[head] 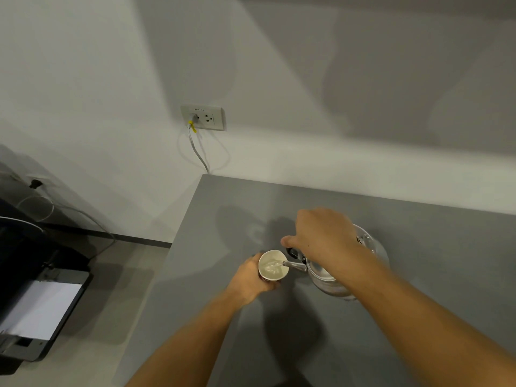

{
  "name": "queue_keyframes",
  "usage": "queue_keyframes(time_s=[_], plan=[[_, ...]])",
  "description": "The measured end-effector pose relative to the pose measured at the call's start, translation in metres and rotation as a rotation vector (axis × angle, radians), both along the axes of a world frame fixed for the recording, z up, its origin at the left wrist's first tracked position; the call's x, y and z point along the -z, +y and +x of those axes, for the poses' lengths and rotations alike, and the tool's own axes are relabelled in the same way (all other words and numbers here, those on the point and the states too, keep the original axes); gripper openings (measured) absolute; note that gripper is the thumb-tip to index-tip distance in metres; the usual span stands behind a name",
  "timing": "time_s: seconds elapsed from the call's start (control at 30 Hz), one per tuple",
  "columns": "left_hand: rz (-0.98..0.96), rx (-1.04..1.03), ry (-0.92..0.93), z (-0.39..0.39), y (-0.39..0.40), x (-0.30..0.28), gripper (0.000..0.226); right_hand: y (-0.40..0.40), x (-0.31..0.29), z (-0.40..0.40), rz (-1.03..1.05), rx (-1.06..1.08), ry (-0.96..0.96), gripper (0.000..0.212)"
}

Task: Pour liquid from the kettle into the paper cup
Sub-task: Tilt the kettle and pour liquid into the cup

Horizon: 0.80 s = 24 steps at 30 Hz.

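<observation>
A white paper cup (273, 267) stands on the grey table (363, 344), and my left hand (252, 277) is wrapped around its left side. My right hand (321, 236) grips the black handle of a shiny metal kettle (332, 280), which is tilted to the left. The kettle's spout reaches over the cup's right rim, and clear liquid runs from it into the cup. Liquid shows inside the cup. My right forearm hides much of the kettle's body.
The table's left edge runs down from the wall corner (205, 175). A wall socket (203, 117) with a plugged-in cable sits above it. A dark printer with white paper (42, 308) stands on the floor at the left.
</observation>
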<state>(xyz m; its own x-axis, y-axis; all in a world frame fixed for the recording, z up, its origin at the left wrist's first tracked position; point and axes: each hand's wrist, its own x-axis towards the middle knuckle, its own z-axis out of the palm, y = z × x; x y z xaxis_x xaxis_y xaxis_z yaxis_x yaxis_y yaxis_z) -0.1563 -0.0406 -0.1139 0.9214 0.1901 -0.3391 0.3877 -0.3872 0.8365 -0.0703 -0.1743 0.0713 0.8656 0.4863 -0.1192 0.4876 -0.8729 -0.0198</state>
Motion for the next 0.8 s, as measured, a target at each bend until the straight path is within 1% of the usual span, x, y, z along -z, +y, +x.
queue_keyframes(time_s=[0.17, 0.8], plan=[[0.008, 0.004, 0.003, 0.0005, -0.0003, 0.0, 0.071, 0.001, -0.001, -0.0008, -0.014, -0.01, -0.021, 0.047], [0.032, 0.019, -0.003, -0.0006, -0.0006, -0.0035, 0.072, 0.0028, -0.006, -0.0027, -0.038, -0.004, 0.005, 0.047]])
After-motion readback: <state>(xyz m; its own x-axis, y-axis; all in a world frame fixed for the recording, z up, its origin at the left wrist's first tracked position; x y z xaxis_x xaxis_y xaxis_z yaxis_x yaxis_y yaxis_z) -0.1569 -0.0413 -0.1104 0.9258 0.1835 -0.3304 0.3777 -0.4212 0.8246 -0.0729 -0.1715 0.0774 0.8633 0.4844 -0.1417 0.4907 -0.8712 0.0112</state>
